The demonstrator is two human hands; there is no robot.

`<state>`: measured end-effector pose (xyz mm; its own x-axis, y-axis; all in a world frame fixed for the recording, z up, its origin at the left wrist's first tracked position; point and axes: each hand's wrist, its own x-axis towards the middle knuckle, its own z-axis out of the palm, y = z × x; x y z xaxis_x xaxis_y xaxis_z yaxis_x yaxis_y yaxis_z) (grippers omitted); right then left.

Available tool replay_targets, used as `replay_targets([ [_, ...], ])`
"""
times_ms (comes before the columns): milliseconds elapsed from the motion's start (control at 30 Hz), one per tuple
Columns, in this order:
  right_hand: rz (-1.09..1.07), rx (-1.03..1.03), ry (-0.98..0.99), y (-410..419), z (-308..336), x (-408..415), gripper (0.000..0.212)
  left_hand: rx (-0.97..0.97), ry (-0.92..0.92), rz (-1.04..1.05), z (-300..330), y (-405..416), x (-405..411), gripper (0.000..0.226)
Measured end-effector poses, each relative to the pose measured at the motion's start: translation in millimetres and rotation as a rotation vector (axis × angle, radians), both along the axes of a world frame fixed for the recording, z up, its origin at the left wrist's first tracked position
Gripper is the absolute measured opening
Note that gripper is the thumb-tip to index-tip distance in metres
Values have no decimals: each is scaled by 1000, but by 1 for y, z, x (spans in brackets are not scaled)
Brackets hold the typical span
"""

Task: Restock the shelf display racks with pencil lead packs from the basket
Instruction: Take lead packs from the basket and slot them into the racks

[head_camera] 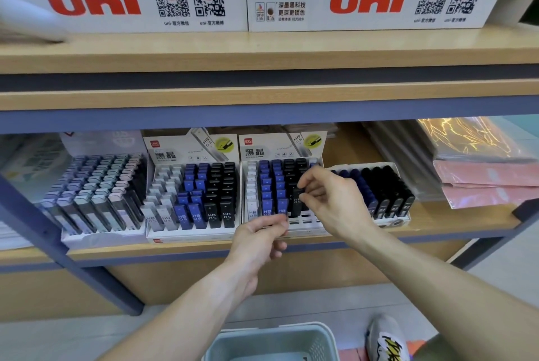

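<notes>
While our right hand [326, 197] pinches a black HB 0.5 lead pack [297, 200] over the black columns of the second Deli display rack [306, 226] on the lower shelf [437, 232], we judge ourselves mid-restock. Our left hand [262, 239] curls at the rack's front edge; we cannot tell what its grip encloses. Next, the pack needs seating upright in an open slot; the basket [271, 340] waits on the floor below.

Red uni logos [94, 2] on white boxes up at 12 o'clock. White, blue and black lead packs [201, 194] in white racks [192, 234] dead centre. Pastel lilac-mint-pink packs [96, 185] at 9. Pink sheets [484, 183] at 3. Pale grey-blue basket [271, 340] at 6.
</notes>
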<state>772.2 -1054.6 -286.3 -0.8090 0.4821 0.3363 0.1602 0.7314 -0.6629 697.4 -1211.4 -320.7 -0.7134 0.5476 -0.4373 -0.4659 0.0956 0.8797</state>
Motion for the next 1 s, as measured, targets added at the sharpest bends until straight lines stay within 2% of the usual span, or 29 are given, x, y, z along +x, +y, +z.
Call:
replay_targets([
  [233,12,17,-12,1,-4,-4,21,-12,6,5,1,-2,-2,17],
  [433,-2,67,-105,4,-8,-6,25,-35,136,-63,8,-4,-2,16],
  [467,-5,85,-110,4,-7,-6,26,-49,208,-95,10,-4,-2,15],
  [533,-15,114,-121,4,-5,-5,31,-123,464,-169,13,-5,-5,13],
  [667,-135,235,-100,9,4,8,32,-284,1210,-190,18,-5,-13,16],
  [767,-283,342,-180,17,9,26,42,-418,1626,-178,19,-3,-22,47],
  [833,-371,352,-293,23,11,39,63,-569,1725,-242,16,-2,-27,77],
  [900,-445,271,-410,33,10,50,89,-716,1738,-324,12,-1,-28,98],
  [1000,-493,120,-522,49,5,62,120,-815,1732,-379,4,-2,-28,104],
])
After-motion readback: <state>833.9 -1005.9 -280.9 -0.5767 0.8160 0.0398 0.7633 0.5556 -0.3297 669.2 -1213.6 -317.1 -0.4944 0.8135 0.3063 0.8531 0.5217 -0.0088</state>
